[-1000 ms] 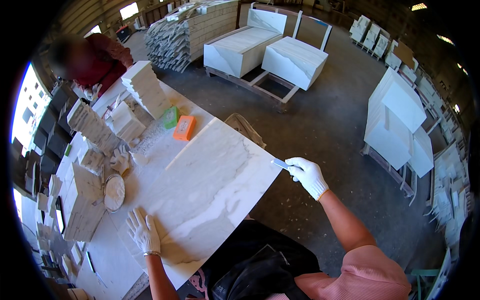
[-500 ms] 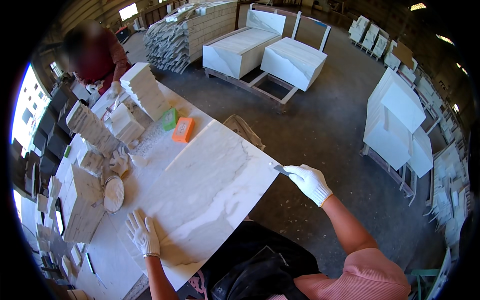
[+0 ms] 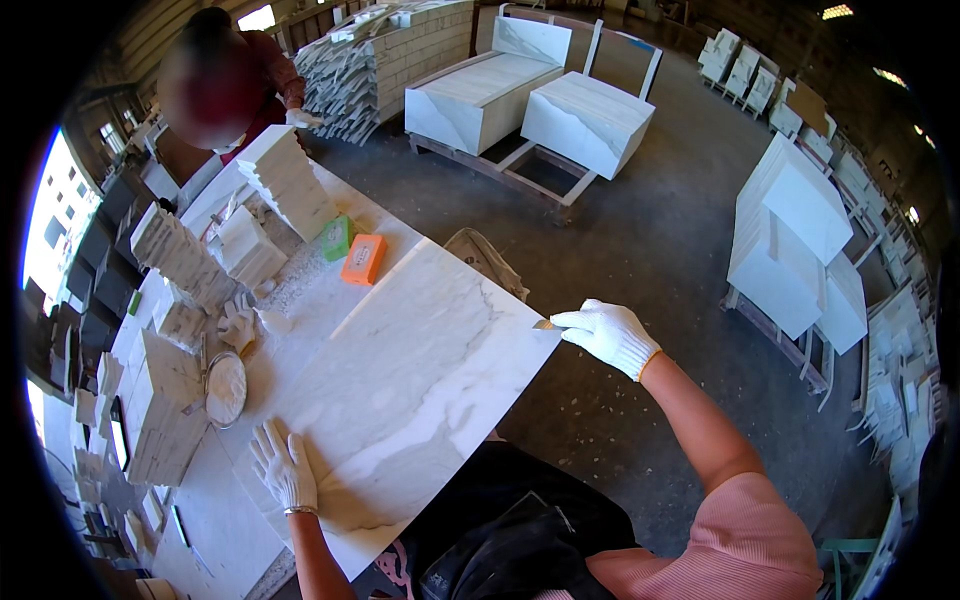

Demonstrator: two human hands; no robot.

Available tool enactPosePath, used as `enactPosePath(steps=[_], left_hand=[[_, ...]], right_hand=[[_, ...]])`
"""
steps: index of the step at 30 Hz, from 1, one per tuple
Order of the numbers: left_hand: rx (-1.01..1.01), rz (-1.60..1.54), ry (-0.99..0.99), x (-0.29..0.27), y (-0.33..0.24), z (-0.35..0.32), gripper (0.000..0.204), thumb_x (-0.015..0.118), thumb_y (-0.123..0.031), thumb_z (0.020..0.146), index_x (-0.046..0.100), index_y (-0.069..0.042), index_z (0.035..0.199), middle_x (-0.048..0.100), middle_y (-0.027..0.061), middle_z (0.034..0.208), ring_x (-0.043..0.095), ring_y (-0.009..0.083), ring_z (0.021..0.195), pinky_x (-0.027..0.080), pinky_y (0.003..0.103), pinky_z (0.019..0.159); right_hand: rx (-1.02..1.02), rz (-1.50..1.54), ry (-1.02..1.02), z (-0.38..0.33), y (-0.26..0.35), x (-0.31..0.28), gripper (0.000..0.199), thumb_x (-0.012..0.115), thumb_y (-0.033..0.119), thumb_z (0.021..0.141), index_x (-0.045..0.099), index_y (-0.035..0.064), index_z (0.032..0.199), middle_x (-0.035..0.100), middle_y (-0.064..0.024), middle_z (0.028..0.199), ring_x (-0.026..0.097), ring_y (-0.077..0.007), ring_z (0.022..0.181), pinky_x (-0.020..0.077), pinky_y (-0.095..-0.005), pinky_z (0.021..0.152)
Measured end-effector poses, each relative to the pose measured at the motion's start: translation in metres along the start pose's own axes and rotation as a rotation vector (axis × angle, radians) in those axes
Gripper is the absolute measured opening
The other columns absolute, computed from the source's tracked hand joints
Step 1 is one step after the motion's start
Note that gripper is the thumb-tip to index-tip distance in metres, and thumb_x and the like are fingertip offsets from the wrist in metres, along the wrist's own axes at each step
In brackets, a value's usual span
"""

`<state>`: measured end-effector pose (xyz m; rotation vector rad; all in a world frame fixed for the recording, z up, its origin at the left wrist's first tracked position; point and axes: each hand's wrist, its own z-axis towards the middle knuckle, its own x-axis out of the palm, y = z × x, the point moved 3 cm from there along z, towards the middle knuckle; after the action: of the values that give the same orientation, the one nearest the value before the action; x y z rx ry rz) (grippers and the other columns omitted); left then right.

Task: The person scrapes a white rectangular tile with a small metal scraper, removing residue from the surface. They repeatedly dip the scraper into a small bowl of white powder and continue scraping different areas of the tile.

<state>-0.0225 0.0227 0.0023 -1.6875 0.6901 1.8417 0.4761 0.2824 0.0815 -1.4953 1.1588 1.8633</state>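
A large white marble slab (image 3: 400, 345) with grey veins lies across the table in front of me. My left hand (image 3: 287, 470), in a white knit glove, rests flat on its near left part with the fingers spread. At the slab's far right corner, my gloved right hand (image 3: 608, 335) grips a putty knife (image 3: 545, 324). The blade meets the corner; the handle is hidden in the fist. Beyond the slab's far edge sit an orange block (image 3: 363, 260) and a green block (image 3: 337, 238). A round dish (image 3: 226, 390) of whitish material stands left of the slab.
Marble pieces stand in stacks (image 3: 165, 410) along the table's left side, near a loose glove (image 3: 237, 325). Across the table is a person in red (image 3: 275, 75). Wrapped-looking slab bundles (image 3: 590, 115) sit on a metal frame beyond; more slabs (image 3: 790, 240) stand at right.
My right hand has moved slightly up and left, bringing the putty knife's blade over the corner at another angle. My left hand stays put. The person opposite has shifted right, one arm reaching out.
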Motion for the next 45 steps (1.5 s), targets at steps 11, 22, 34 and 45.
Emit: enactPosePath(steps=[11, 22, 34, 45], left_hand=[[0.005, -0.001, -0.005, 0.001, 0.0, -0.002, 0.064, 0.04, -0.048, 0.103, 0.032, -0.014, 0.156, 0.025, 0.014, 0.163, 0.022, 0.038, 0.15, 0.019, 0.056, 0.119], [0.005, -0.001, -0.009, 0.001, 0.001, -0.001, 0.064, 0.04, -0.048, 0.102, 0.031, -0.014, 0.156, 0.025, 0.0142, 0.163, 0.023, 0.0379, 0.15, 0.019, 0.056, 0.119], [-0.019, -0.004, 0.031, -0.008, -0.003, -0.005, 0.064, 0.039, -0.049, 0.103, 0.03, -0.015, 0.157, 0.024, 0.0136, 0.164, 0.022, 0.0374, 0.15, 0.018, 0.055, 0.119], [-0.014, 0.007, 0.032, -0.01, -0.005, -0.004, 0.064, 0.04, -0.049, 0.103, 0.032, -0.015, 0.156, 0.024, 0.0135, 0.164, 0.022, 0.037, 0.15, 0.019, 0.057, 0.119]], right_hand=[[0.054, -0.047, 0.047, -0.01, -0.016, -0.005, 0.026, 0.062, 0.034, 0.093, 0.074, 0.0263, 0.115, 0.065, -0.0076, 0.089, 0.064, -0.027, 0.081, 0.0512, -0.04, 0.073], [0.051, -0.018, -0.002, -0.022, -0.015, 0.004, 0.026, 0.064, 0.034, 0.092, 0.074, 0.0256, 0.115, 0.066, -0.0068, 0.089, 0.065, -0.0265, 0.08, 0.0523, -0.0384, 0.073], [0.052, 0.007, 0.018, -0.013, -0.012, 0.004, 0.025, 0.065, 0.032, 0.091, 0.074, 0.0269, 0.114, 0.066, -0.0068, 0.089, 0.064, -0.0264, 0.08, 0.0523, -0.0386, 0.074], [0.012, -0.021, 0.001, 0.0, -0.009, 0.007, 0.024, 0.064, 0.033, 0.092, 0.075, 0.0281, 0.113, 0.063, -0.0064, 0.086, 0.063, -0.0265, 0.078, 0.0514, -0.0387, 0.072]])
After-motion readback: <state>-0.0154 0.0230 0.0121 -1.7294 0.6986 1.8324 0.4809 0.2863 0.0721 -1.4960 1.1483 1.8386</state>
